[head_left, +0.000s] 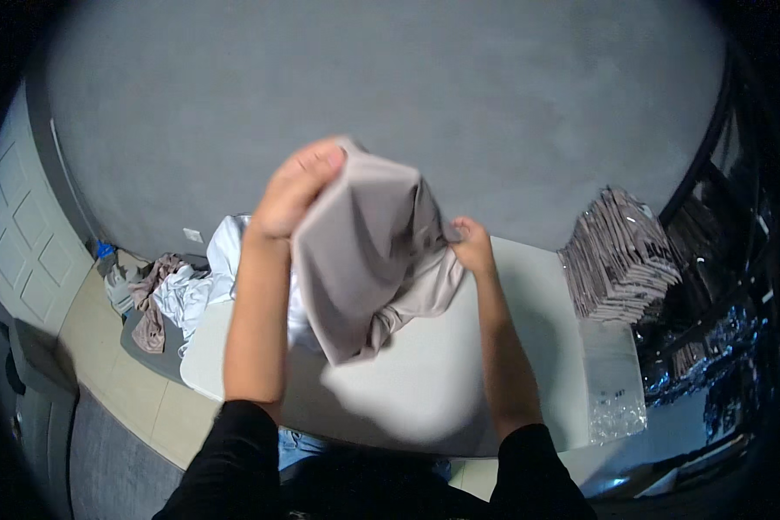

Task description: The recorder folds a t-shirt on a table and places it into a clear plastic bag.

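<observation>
A taupe piece of smooth cloth (364, 234), its garment type not clear, hangs in folds between my two hands above the white table (529, 347). My left hand (299, 186) is raised higher and pinches the cloth's upper edge, thumb on top. Lower and to the right, my right hand (472, 245) grips another edge of it. The cloth's lower end hangs close over the tabletop; whether it touches cannot be told. Behind it, part of the white fabric at the table's left is hidden.
White garments (225, 251) are heaped at the table's left end, beside more clothes (152, 325) on a grey surface. A tall stack of bagged taupe garments (620, 256) stands at the right, with clear plastic bags (615, 390) nearer me. A grey wall (390, 78) rises behind.
</observation>
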A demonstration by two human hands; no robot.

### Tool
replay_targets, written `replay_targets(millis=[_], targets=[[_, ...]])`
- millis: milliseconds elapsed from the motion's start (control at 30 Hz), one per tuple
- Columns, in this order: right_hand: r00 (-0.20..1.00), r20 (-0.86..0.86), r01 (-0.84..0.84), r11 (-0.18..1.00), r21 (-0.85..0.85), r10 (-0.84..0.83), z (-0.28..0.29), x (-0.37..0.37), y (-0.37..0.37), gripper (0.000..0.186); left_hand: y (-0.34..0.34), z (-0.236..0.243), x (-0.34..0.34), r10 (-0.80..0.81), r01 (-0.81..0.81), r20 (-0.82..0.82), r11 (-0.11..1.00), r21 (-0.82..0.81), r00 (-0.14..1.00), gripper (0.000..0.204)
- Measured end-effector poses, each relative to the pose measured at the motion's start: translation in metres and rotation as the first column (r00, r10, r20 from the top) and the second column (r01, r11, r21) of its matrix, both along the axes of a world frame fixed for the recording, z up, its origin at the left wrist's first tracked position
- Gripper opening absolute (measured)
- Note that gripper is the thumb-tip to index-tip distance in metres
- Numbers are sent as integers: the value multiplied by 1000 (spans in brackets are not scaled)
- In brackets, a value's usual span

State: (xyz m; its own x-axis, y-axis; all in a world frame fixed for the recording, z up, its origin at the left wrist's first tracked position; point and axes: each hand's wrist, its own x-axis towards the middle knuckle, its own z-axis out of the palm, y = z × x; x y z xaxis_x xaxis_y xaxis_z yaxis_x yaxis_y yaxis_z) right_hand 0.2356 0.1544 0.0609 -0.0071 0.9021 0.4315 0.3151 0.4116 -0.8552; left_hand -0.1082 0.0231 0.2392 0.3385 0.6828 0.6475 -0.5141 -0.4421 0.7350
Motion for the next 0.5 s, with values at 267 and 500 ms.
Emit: replay_targets(millis=[267,500], targets=[[553,-764,374,918,-128,-332,1,58,-13,44,91,-96,15,312,-338,-132,867,-365,941,29],[611,-791,413,863,292,-25,103,24,-93,35,46,-59,18,328,-293,-535,944,153,779,22]])
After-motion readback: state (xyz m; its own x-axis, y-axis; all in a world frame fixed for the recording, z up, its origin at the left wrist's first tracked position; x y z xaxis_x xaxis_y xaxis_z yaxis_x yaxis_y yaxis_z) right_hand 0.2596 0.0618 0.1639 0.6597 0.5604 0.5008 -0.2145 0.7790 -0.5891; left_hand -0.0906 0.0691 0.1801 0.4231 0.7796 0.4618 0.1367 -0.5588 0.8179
